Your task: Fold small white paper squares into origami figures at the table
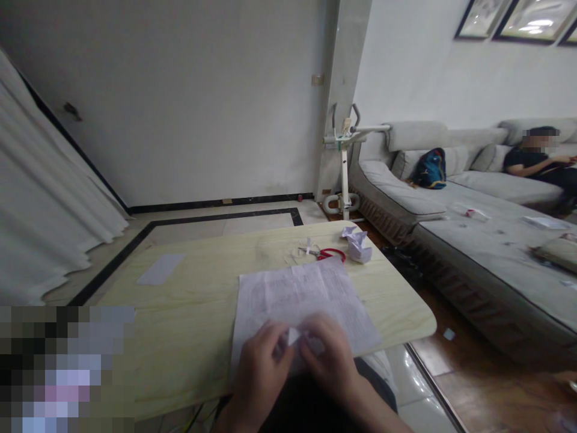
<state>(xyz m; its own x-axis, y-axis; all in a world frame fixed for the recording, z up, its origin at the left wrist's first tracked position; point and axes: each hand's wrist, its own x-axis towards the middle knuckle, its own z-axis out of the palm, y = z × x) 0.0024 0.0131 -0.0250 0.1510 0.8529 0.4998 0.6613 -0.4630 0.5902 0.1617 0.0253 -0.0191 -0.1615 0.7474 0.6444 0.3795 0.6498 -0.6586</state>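
Observation:
Both hands meet above the near edge of a large creased sheet of printed paper (297,288) on the table. My left hand (265,361) pinches a small white piece of paper (294,335) between thumb and fingers. From the other side, my right hand (327,355) grips the same piece, its fingers slightly blurred. Past the sheet lie red-handled scissors (332,255), with thin paper scraps (293,255) by the blades. Crumpled paper (359,246) rests at the far right corner. A flat paper strip (161,269) lies on the left of the table.
The pale wooden table (189,337) has a rounded right corner. To the right stands a long grey sofa (487,240) with a blue backpack (431,169) and a seated person (536,162). White exercise equipment (345,162) is behind the table. A curtain (49,198) hangs at left.

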